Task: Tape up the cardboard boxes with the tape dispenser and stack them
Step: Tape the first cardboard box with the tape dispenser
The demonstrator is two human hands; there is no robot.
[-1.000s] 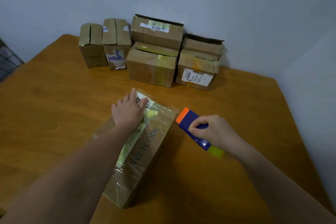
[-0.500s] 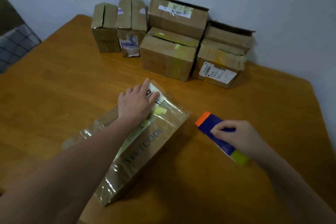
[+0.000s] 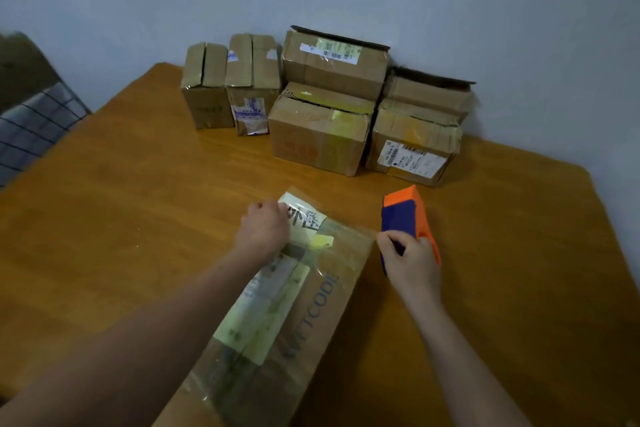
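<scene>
The box [image 3: 277, 305] in hand lies flat on the table [image 3: 104, 218], near and middle, its long side running from the near edge toward the far right. It looks light and fairly stiff, but its top is glossy with clear tape and paper labels, so fingers would likely slide on the flat face. The edges and corners give the surer hold, and the soft cardboard could dent if squeezed hard.

The tape dispenser [image 3: 401, 215], blue and orange, stands just right of the box's far right corner. It looks like hard, light plastic, best held round its near end, away from the far orange end where the cutter probably sits.

The left hand [image 3: 265, 229] rests on the far end of the box, knuckles up, fingers curled down over the far left edge so that they seem to grip it. The right hand [image 3: 412, 263] is wrapped round the near part of the dispenser, thumb on the left side, wrist straight behind it.

More boxes [image 3: 318, 135] stand at the far edge against the wall, some stacked in twos.
</scene>
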